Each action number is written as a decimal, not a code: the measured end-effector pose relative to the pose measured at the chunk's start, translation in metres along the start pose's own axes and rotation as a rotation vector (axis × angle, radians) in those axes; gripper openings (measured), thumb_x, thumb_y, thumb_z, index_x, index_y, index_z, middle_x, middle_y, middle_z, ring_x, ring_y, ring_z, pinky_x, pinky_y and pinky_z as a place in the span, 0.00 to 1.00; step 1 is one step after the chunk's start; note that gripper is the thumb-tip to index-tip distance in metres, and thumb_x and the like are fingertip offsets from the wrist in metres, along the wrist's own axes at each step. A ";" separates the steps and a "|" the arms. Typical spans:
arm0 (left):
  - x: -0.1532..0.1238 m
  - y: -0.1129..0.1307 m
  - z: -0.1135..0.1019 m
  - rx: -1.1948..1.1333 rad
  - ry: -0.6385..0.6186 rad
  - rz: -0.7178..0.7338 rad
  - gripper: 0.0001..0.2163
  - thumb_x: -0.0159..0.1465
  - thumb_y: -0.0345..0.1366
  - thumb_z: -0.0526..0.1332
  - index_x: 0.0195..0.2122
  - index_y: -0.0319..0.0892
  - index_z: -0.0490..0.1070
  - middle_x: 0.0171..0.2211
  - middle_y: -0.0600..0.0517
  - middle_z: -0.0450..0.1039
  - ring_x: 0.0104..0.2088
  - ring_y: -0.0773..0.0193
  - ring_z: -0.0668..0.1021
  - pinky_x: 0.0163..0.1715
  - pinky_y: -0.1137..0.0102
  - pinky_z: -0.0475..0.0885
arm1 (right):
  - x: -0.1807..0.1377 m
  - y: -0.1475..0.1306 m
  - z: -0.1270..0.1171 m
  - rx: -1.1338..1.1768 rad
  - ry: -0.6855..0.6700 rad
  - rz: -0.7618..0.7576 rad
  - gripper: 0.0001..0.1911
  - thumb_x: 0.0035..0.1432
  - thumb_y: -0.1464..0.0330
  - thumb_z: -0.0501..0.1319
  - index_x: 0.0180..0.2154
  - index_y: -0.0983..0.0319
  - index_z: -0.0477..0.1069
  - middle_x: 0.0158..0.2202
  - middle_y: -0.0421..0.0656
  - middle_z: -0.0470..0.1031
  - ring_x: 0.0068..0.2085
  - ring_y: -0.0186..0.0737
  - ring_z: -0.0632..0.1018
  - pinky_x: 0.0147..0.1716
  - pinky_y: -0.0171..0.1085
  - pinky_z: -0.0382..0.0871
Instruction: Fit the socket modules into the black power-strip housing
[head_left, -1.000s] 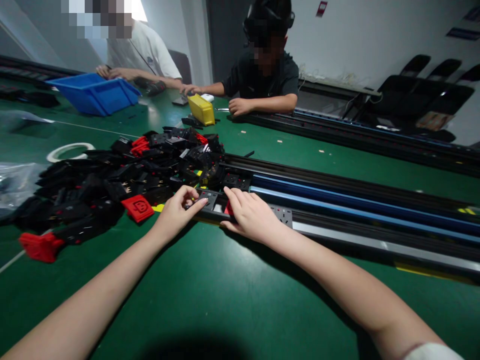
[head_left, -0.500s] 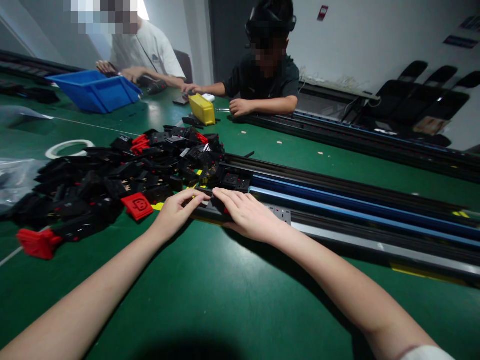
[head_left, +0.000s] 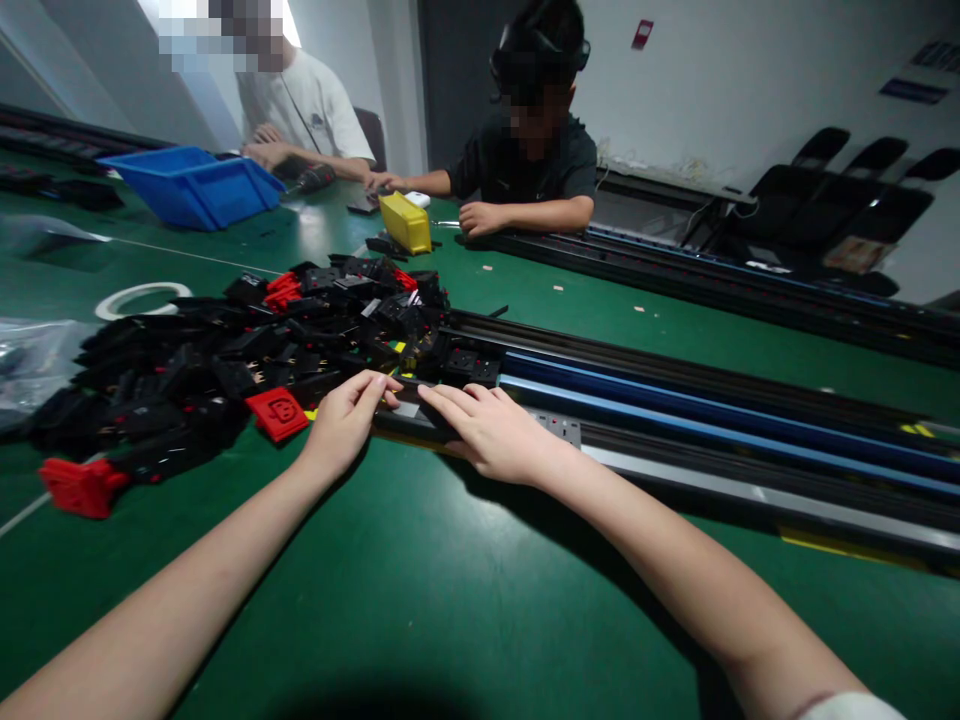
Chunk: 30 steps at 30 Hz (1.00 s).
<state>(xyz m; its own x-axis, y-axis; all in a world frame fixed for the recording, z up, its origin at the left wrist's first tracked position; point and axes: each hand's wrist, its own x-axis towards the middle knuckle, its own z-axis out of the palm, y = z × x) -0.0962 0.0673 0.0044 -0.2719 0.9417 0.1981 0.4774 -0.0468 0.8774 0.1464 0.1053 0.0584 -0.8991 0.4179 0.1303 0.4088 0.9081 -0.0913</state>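
A long black-and-silver rail (head_left: 675, 475) runs from the middle of the green table out to the right. My left hand (head_left: 345, 420) is closed at its left end, thumb and fingers bent around the edge. Over the same rail lies my right hand (head_left: 499, 430), palm down with fingers stretched out and pointing left. Its palm hides part of the rail. Just right of that hand a grey-black socket module (head_left: 559, 428) with small red dots sits in the rail. A red socket piece (head_left: 279, 414) lies left of my left hand.
Left of the rail is a heap of black socket modules (head_left: 225, 350), with another red socket piece (head_left: 79, 487). A blue bin (head_left: 195, 190), a yellow block (head_left: 405, 222) and a tape roll (head_left: 142, 298) stand beyond. Two people sit across the table. Another rail (head_left: 712, 275) lies farther back.
My left hand has slid slightly left along the rail, its fingers more bent. The gap between my hands is wider. Across the table, one person's hands have drawn together.
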 end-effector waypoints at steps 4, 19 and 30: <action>-0.001 0.002 0.000 0.015 0.002 0.001 0.17 0.69 0.51 0.54 0.39 0.44 0.75 0.33 0.51 0.77 0.37 0.58 0.78 0.41 0.67 0.70 | 0.001 0.002 0.000 0.003 0.001 -0.020 0.37 0.69 0.65 0.57 0.72 0.64 0.45 0.70 0.53 0.59 0.59 0.56 0.70 0.52 0.52 0.70; -0.001 0.006 -0.001 0.006 0.079 -0.013 0.15 0.67 0.49 0.54 0.38 0.44 0.74 0.32 0.52 0.76 0.35 0.59 0.77 0.39 0.67 0.70 | -0.003 0.001 0.002 -0.096 -0.044 -0.082 0.40 0.65 0.62 0.59 0.73 0.58 0.46 0.75 0.43 0.47 0.60 0.60 0.67 0.54 0.54 0.68; -0.001 0.002 -0.001 0.029 0.063 0.004 0.15 0.68 0.48 0.54 0.38 0.44 0.75 0.32 0.52 0.77 0.36 0.58 0.78 0.40 0.68 0.70 | 0.001 -0.004 0.009 -0.154 0.021 -0.039 0.24 0.64 0.68 0.60 0.61 0.61 0.63 0.66 0.53 0.65 0.56 0.55 0.71 0.49 0.50 0.72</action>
<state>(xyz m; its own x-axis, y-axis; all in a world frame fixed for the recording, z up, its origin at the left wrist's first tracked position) -0.0959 0.0656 0.0066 -0.3213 0.9188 0.2294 0.5026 -0.0398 0.8636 0.1424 0.1019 0.0503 -0.9119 0.3815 0.1511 0.3944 0.9165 0.0666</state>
